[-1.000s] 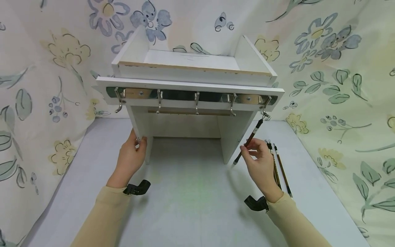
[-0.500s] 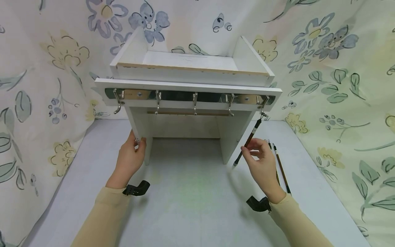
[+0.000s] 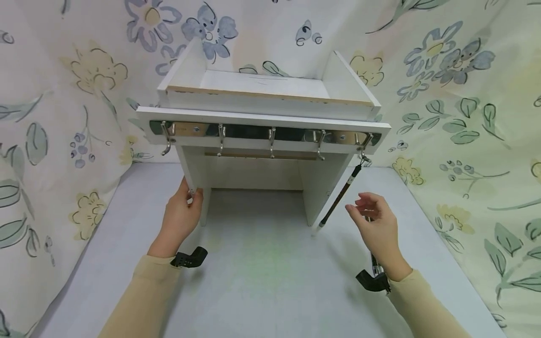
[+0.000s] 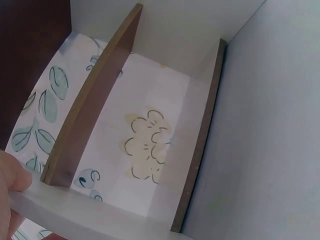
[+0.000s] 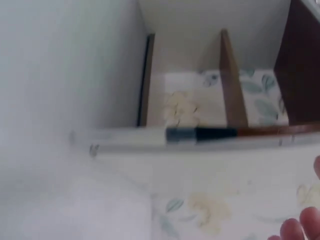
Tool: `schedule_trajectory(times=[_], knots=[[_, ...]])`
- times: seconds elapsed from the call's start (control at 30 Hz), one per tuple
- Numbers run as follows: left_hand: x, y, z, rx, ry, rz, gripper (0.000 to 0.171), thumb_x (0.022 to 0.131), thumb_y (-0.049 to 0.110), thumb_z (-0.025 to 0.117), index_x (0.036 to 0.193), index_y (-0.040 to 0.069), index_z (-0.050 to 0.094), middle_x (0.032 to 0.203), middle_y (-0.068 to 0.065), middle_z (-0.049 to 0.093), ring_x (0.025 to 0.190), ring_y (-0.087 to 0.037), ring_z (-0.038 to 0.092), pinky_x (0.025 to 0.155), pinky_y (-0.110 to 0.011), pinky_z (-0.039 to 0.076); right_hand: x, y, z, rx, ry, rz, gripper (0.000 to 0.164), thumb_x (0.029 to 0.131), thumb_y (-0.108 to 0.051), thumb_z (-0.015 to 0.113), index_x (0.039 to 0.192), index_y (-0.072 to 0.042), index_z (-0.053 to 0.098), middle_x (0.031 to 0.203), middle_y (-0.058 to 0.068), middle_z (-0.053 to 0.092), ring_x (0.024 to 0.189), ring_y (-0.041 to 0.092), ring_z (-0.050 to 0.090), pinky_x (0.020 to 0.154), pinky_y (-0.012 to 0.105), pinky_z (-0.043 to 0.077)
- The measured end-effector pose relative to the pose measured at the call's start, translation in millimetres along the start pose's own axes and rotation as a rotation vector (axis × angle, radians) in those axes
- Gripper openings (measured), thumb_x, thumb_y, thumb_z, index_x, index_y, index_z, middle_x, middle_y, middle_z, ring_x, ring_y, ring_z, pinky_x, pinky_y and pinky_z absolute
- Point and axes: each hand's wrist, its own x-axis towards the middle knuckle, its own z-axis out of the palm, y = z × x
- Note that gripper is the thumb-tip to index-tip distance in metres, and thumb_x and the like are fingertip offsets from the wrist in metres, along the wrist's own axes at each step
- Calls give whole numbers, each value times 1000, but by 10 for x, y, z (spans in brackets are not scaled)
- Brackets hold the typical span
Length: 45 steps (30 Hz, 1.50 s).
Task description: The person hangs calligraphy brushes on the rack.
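Note:
A dark-handled paintbrush (image 3: 341,195) hangs by its loop from the rightmost hook (image 3: 364,145) of a metal hook strip, tilted, with its pale bristles lowest. My right hand (image 3: 379,232) is just right of the brush and apart from it, fingers slightly bent and holding nothing. In the right wrist view the brush (image 5: 215,134) crosses in front of the shelf, with blurred fingertips (image 5: 309,222) at the lower right. My left hand (image 3: 179,218) grips the front edge of the white shelf's left side panel (image 3: 194,176). Its thumb (image 4: 17,172) lies on that panel in the left wrist view.
The white shelf unit (image 3: 262,116) stands at the back, its other hooks (image 3: 272,141) bare. More brushes (image 3: 376,265) lie on the pale table (image 3: 270,281), mostly hidden behind my right hand and wrist. A floral cloth (image 3: 465,117) hangs behind and at both sides.
My right hand has let go of the paintbrush and moved right, leaving it hanging on the hook. My left hand keeps its hold on the panel.

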Motion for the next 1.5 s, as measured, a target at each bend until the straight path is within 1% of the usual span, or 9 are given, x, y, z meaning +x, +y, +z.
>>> schedule_trajectory(times=[0.13, 0.33, 0.47, 0.6, 0.8, 0.93, 1.17, 1.4, 1.5], knots=[[0, -14, 18, 2, -4, 4, 54, 104, 30, 40, 153, 16, 24, 144, -26, 42, 119, -48, 50, 82, -59, 50, -18, 241, -101, -54, -17, 90, 40, 83, -20, 78, 118, -12, 61, 98, 3, 65, 83, 8, 61, 70, 16, 47], [5, 0, 7, -1, 9, 18, 52, 103, 27, 41, 152, 14, 26, 141, -27, 44, 118, -48, 52, 81, -59, 51, -13, 549, -227, -173, -21, 250, 44, 86, -35, 74, 121, -11, 60, 100, 2, 64, 85, 6, 57, 71, 15, 44], [2, 10, 1, -3, 9, 21, 52, 103, 26, 42, 151, 12, 27, 142, -28, 43, 118, -49, 51, 80, -59, 50, -3, 713, -327, -222, -20, 335, 48, 88, -38, 71, 123, -8, 59, 103, 7, 64, 86, 6, 56, 70, 12, 44], [0, 7, -1, -4, 8, 13, 51, 103, 27, 41, 150, 12, 28, 142, -27, 43, 118, -48, 51, 80, -59, 50, -18, 867, -415, -257, -46, 392, 53, 89, -41, 69, 127, -7, 57, 106, 10, 62, 89, 10, 55, 69, 13, 44], [-4, 19, -1, -8, 4, 3, 51, 103, 27, 41, 151, 13, 27, 143, -27, 42, 119, -49, 51, 80, -60, 50, -103, 1111, -539, -315, -82, 484, 57, 90, -44, 66, 129, -5, 55, 111, 14, 62, 89, 14, 54, 62, 16, 44], [1, 24, 0, -12, 9, 8, 50, 103, 27, 42, 150, 11, 29, 141, -28, 43, 118, -48, 52, 80, -60, 51, -152, 1203, -575, -324, -91, 536, 56, 91, -42, 65, 129, -3, 55, 112, 17, 61, 92, 20, 56, 59, 16, 44], [2, 10, -7, 0, 10, 8, 52, 103, 28, 42, 151, 13, 27, 142, -28, 43, 117, -48, 52, 78, -60, 51, -192, 1314, -597, -321, -114, 611, 59, 92, -42, 63, 132, 0, 52, 116, 21, 59, 100, 31, 57, 61, 20, 45], [-11, 11, -3, 3, 9, 10, 52, 103, 28, 42, 151, 14, 27, 140, -29, 44, 114, -49, 54, 76, -59, 52, -238, 1462, -649, -289, -197, 723, 71, 90, -54, 60, 137, -2, 47, 123, 22, 56, 101, 29, 56, 61, 22, 46], [-11, 12, -7, 2, 16, 14, 52, 103, 28, 42, 151, 14, 27, 140, -29, 45, 114, -49, 54, 76, -59, 52, -239, 1496, -660, -293, -221, 732, 72, 89, -56, 61, 135, -2, 48, 122, 23, 57, 97, 27, 57, 61, 23, 46]])
